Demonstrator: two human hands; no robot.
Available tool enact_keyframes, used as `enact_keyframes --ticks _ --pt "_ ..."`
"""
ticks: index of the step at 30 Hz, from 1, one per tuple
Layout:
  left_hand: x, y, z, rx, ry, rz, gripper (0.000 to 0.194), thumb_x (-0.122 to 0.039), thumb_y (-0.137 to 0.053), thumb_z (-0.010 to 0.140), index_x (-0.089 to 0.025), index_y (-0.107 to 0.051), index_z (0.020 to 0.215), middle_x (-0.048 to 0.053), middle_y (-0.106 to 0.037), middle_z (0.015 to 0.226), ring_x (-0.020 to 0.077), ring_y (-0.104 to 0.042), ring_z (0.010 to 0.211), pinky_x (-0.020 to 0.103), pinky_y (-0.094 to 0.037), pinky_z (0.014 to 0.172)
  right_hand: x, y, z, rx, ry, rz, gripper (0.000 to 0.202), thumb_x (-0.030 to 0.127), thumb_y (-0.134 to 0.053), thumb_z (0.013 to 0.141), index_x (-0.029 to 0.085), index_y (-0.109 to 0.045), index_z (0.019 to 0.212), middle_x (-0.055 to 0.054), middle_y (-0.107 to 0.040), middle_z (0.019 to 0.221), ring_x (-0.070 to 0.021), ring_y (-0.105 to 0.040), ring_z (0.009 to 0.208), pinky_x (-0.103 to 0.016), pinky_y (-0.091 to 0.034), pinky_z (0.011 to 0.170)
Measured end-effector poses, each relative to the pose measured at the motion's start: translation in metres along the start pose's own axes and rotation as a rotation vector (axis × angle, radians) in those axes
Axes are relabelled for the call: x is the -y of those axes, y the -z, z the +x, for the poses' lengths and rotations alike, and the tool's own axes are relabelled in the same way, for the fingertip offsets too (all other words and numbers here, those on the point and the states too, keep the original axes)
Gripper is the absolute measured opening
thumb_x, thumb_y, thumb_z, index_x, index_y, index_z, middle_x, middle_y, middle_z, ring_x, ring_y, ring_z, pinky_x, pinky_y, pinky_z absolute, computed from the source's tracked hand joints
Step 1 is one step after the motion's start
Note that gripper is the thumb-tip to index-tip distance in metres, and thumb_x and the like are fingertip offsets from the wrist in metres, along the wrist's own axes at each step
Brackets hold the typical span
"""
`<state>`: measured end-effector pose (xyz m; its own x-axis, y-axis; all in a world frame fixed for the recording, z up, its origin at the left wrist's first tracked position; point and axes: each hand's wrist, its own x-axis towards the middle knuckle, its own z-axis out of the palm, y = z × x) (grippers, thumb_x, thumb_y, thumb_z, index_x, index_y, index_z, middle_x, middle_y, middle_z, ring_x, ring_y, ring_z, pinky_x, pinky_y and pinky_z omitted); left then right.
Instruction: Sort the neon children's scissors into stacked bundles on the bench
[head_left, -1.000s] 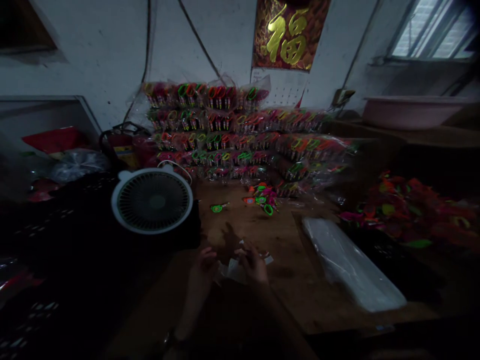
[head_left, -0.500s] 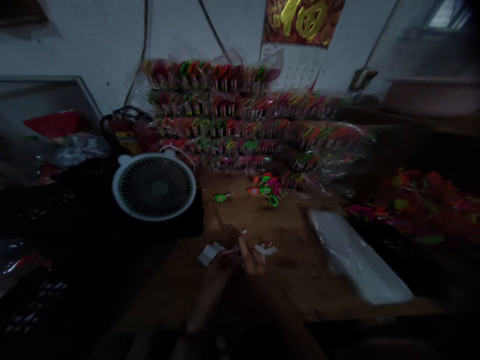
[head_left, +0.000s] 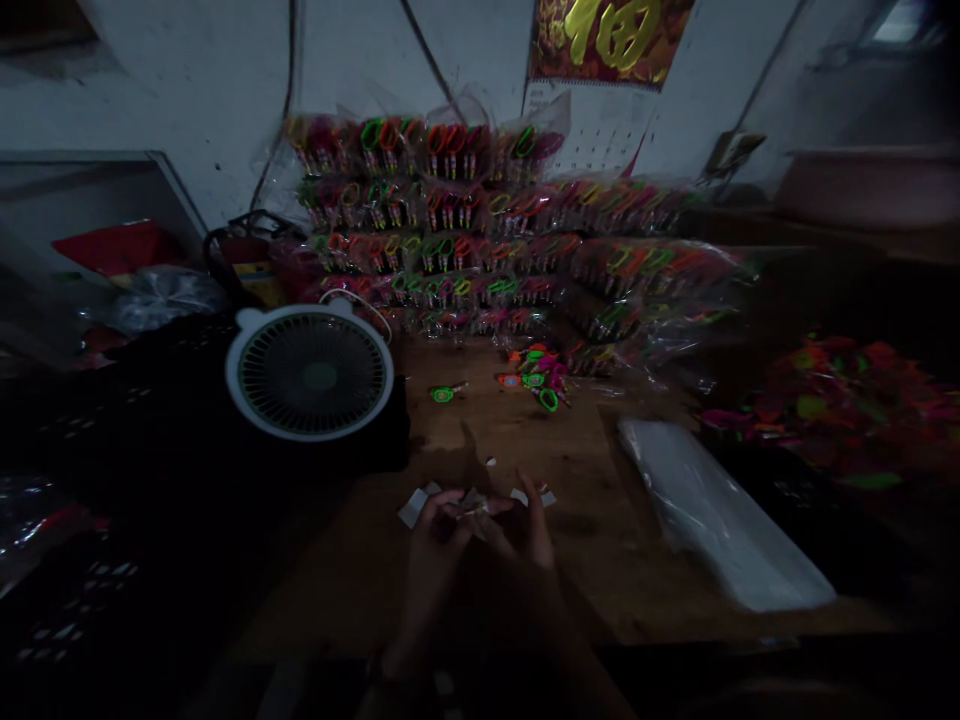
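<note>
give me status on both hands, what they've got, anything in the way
Left hand and right hand close together, small pale item held between them. Too dim to identify. White scraps beside both hands, seemingly not in the way.

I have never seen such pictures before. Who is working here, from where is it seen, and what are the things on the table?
There is no machine: a person works with two bare hands, the left hand and right hand. The camera is worn on the head, looking forward and down. The hands hold a small pale piece, too dark to identify. On the table lie white scraps, a green trinket, a colourful pile and a plastic pack.
</note>
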<state>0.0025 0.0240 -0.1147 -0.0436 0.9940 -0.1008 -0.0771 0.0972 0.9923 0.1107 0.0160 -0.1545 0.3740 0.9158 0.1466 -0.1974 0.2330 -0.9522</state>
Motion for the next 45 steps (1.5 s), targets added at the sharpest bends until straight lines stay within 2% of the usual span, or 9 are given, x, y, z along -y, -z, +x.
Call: enact_keyframes --ticks 8,12,16,22,26,29,33,40,45 --pt "0.006 0.005 -0.002 0.085 -0.036 -0.144 0.028 -0.027 -0.067 0.07 -0.019 -0.06 0.095 -0.003 -0.053 0.071 0.0105 -0.052 0.068 0.021 -0.043 0.066 0.009 0.027 0.016 -0.092 -0.272 -0.041 0.06 0.044 -0.075 0.06 0.013 -0.054 0.108 -0.002 -0.065 0.071 -0.021 -0.063 0.072 -0.033 -0.051 0.071" --pt "0.011 0.007 -0.001 0.104 -0.019 -0.221 0.027 -0.026 -0.066 0.072 -0.019 -0.058 0.097 -0.004 -0.053 0.071 0.0086 -0.051 0.07 0.02 -0.042 0.069 0.016 0.056 0.031 -0.124 0.001 -0.486 0.053 0.041 -0.056 0.078 0.014 -0.049 0.122 -0.013 -0.065 0.101 -0.028 -0.06 0.097 -0.043 -0.048 0.085" --pt "0.015 0.005 0.002 0.117 -0.015 -0.218 0.03 -0.026 -0.071 0.068 -0.018 -0.059 0.094 -0.003 -0.058 0.072 0.0102 -0.055 0.072 0.02 -0.043 0.07 0.026 0.064 0.033 0.076 0.234 -0.813 0.046 0.03 -0.049 0.081 0.019 -0.05 0.126 -0.013 -0.056 0.121 -0.0285 -0.048 0.116 -0.047 -0.039 0.098" --pt "0.015 0.003 0.006 0.171 -0.035 -0.126 0.034 -0.031 -0.067 0.069 -0.018 -0.059 0.1 -0.001 -0.06 0.074 0.0134 -0.058 0.07 0.024 -0.046 0.067 0.04 0.037 0.02 0.274 -0.146 -0.177 0.056 0.039 -0.068 0.07 0.021 -0.046 0.119 -0.006 -0.067 0.095 -0.0218 -0.063 0.091 -0.036 -0.049 0.083" --pt "0.014 -0.002 0.001 0.042 -0.095 0.029 0.039 -0.031 -0.069 0.068 -0.019 -0.057 0.103 0.003 -0.06 0.089 0.0181 -0.058 0.082 0.033 -0.046 0.078 0.043 0.027 0.021 0.155 -0.359 -0.029 0.057 0.039 -0.079 0.056 0.019 -0.051 0.101 0.003 -0.064 0.068 -0.0159 -0.06 0.063 -0.027 -0.047 0.062" --pt "0.014 -0.012 -0.007 -0.138 -0.269 0.273 0.036 -0.034 -0.07 0.069 -0.021 -0.059 0.101 0.004 -0.059 0.094 0.0203 -0.056 0.092 0.037 -0.043 0.088 0.042 0.028 0.02 -0.007 -0.326 0.025 0.065 0.041 -0.083 0.048 0.019 -0.051 0.1 0.003 -0.063 0.066 -0.0157 -0.059 0.062 -0.027 -0.046 0.062" --pt "0.015 -0.027 -0.017 -0.126 -0.421 0.468 0.027 -0.036 -0.064 0.076 -0.021 -0.06 0.098 0.003 -0.064 0.092 0.0193 -0.061 0.089 0.033 -0.048 0.082 0.035 0.035 0.011 -0.056 -0.302 0.052 0.07 0.039 -0.083 0.05 0.02 -0.048 0.107 0.002 -0.063 0.07 -0.0175 -0.06 0.07 -0.029 -0.047 0.068" --pt "0.02 -0.032 -0.016 -0.151 -0.264 0.418 0.02 -0.037 -0.059 0.079 -0.022 -0.064 0.092 0.002 -0.069 0.086 0.019 -0.065 0.08 0.033 -0.05 0.078 0.026 0.054 0.004 0.007 -0.222 0.026 0.064 0.033 -0.079 0.062 0.019 -0.046 0.115 0.003 -0.064 0.075 -0.0141 -0.059 0.076 -0.029 -0.043 0.083" --pt "0.021 -0.023 0.029 -0.191 -0.269 0.363 0.025 -0.038 -0.051 0.084 -0.018 -0.061 0.096 0.006 -0.068 0.092 0.0198 -0.064 0.085 0.033 -0.051 0.079 0.036 0.068 0.008 -0.121 -0.262 -0.017 0.066 0.036 -0.078 0.061 0.017 -0.046 0.114 0.003 -0.062 0.075 -0.0135 -0.057 0.072 -0.027 -0.043 0.074"
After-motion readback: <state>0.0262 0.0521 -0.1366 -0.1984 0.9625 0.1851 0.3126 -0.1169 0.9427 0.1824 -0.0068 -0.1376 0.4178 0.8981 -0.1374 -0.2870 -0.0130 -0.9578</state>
